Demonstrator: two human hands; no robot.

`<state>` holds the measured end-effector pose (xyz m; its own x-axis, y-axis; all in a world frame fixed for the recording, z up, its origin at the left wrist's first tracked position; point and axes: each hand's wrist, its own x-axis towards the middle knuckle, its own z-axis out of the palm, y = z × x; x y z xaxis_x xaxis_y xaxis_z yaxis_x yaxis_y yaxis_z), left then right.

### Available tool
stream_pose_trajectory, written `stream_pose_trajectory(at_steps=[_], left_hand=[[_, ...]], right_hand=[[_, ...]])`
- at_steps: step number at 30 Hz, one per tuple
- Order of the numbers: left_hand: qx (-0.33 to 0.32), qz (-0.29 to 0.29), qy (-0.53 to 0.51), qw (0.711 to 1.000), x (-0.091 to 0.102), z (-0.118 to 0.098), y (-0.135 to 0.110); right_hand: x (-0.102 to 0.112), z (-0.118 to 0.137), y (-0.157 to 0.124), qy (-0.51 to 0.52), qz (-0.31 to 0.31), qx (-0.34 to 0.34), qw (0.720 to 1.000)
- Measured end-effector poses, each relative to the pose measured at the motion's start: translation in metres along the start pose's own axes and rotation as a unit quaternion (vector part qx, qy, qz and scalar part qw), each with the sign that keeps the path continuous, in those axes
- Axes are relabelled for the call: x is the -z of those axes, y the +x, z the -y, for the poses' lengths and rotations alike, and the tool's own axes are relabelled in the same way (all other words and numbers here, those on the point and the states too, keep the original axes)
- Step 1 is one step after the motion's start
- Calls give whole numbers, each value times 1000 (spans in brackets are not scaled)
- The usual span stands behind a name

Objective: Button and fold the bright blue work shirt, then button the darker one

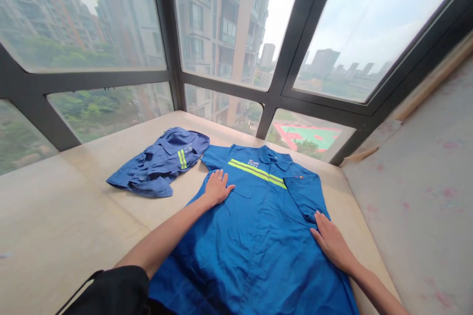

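Note:
A blue work shirt [254, 236] lies spread front side up, its collar pointing toward the window corner. A yellow-green reflective stripe crosses its chest. The sleeve on the right [303, 194] is folded inward over the chest, while the one on the left points outward. My left hand [218, 187] rests flat on the shirt's left side below the stripe, fingers stretched out. On the right, my right hand [330, 238] lies flat at the shirt's edge, fingertips touching the lower end of the folded sleeve. Neither hand grips the cloth. The shirt's hem runs out of view at the bottom.
A second blue garment [162, 160] with a reflective stripe lies loosely bunched to the left of the shirt. Both rest on a pale window ledge [74, 221]. Dark-framed windows [177, 88] bound the far side, and a flower-patterned wall [424, 192] stands at the right.

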<state>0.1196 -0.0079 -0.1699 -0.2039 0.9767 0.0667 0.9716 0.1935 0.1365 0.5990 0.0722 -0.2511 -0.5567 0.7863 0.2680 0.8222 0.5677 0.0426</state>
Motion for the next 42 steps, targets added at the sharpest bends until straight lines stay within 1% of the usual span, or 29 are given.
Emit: stream_pose_trajectory(at_steps=[2,5,7,8,9,10,11,12,13,16,18,20,22,23,26,29,33,36,38,40,42], left_hand=[[6,-15,-16,1000,-6,4,-6],[14,-60,-38,997,-12,1,-15],[16,-76,-51,996,-13,-2,-17],[16,-79,-56,995,-13,-3,-18],[14,-82,-60,995,-13,-3,-18],[14,-85,-63,994,-12,-3,-18],[14,-88,-65,994,-12,-3,-18],[15,-91,-67,993,-12,-3,-18],[16,-92,-69,993,-12,-3,-18],[20,-94,-70,993,-13,-3,-18],[21,-95,-69,993,-13,-3,-18],[20,-94,-70,993,-13,-3,-18],[20,-92,-74,993,-13,-4,-17],[22,-91,-77,993,-14,-4,-17],[27,-88,-83,992,-14,-4,-17],[26,-83,-89,992,-14,-4,-19],[34,-87,-95,991,-15,-5,-22],[51,-101,-89,990,-17,-6,-24],[61,-103,-90,989,-18,-7,-24],[64,-100,-95,988,-20,-7,-24],[64,-96,-97,989,-20,-7,-24]], right_hand=[[5,-4,3,1,13,1,1000],[15,-8,13,8,50,-8,999],[24,1,24,8,63,-31,998],[29,10,31,5,58,-44,997],[34,25,40,2,40,-58,998],[40,43,49,2,6,-61,998],[46,66,60,9,-26,-49,998],[52,92,73,29,-44,-22,998],[57,120,86,55,-50,9,997],[65,204,136,136,-19,94,986],[64,249,175,180,12,132,975],[58,281,214,196,57,144,968],[50,300,249,189,103,135,967],[45,306,263,180,130,129,967],[31,316,291,174,165,131,962],[20,317,301,163,182,128,961],[12,312,303,130,196,139,962],[12,311,305,115,193,140,964],[15,313,310,107,177,137,969],[22,319,319,98,162,122,974],[32,329,334,98,159,92,978]])
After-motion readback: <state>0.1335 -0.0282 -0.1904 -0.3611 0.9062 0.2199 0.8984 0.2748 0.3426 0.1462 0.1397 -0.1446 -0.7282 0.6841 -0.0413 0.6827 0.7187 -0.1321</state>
